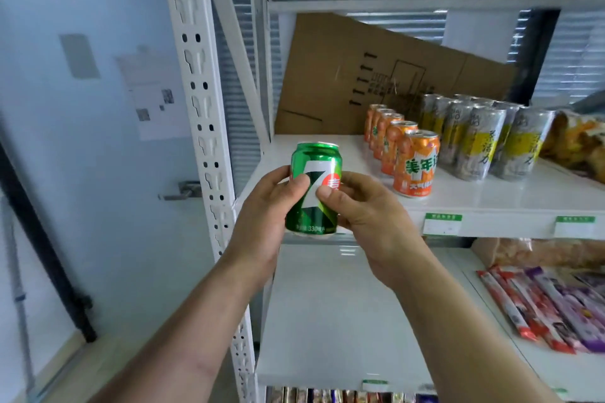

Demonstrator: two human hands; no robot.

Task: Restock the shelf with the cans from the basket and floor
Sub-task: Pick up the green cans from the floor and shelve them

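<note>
Shelving unit [203, 127]: white metal rack with punched uprights; its middle shelf [491, 203] serves as the landmark for every place below.
Cardboard sheet [376, 75]: brown, tilted, leaning at the back of the middle shelf behind the cans.
Lower shelf [327, 321]: directly beneath the middle shelf, white, with flat red and purple snack packets [550, 304] lying on its right part.
Silver-yellow cans [481, 137]: a group standing upright on the middle shelf, right of its centre.
Orange cans [402, 147]: one row running from the front edge of the middle shelf toward its back, just left of the silver-yellow group.
Snack bags [579, 144]: at the far right end of the middle shelf, blurred.
Green can [314, 190]: upright, held in the air just in front of the middle shelf's left front edge, not resting on it.
Left hand [262, 216]: fingers curled round the green can's left side, thumb pressed on its front.
Right hand [366, 209]: fingers curled round the can's right side, thumb on the label.
Price tags [442, 224]: green-topped labels on the middle shelf's front lip.
</note>
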